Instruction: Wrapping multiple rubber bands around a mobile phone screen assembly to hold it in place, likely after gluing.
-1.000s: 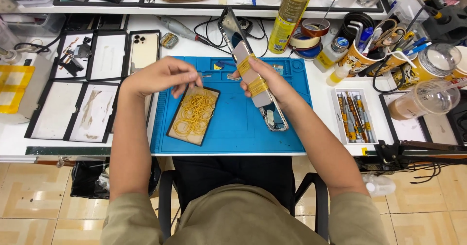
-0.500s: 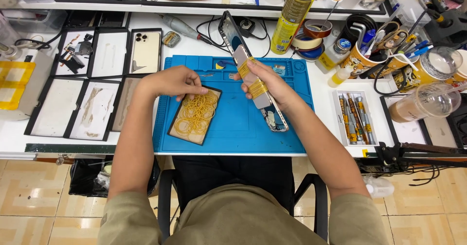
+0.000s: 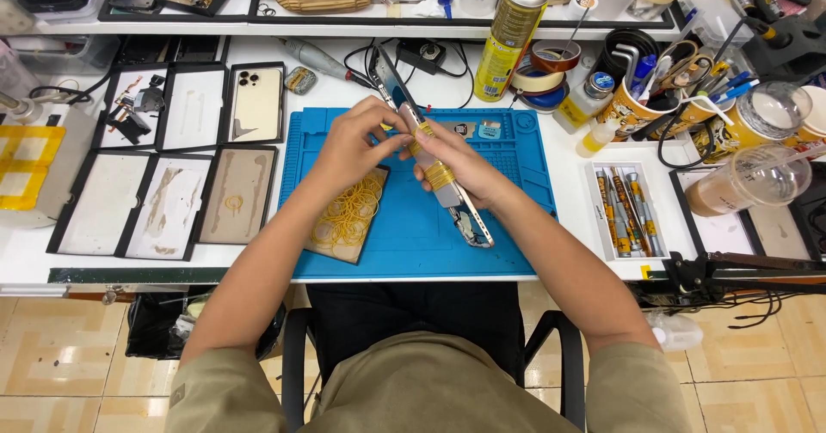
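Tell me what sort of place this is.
Most likely a phone repair bench. The hands hold a phone on edge, bound with yellow rubber bands, over a blue work mat; another phone lies back up in a black tray, and a small tool tray sits to the right.

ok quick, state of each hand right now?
Left hand: fingers pinched at a yellow rubber band on the phone.
Right hand: closed around the phone, holding it edge-up over the blue mat.

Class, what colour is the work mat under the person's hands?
Blue, seen in the head view: the work mat.
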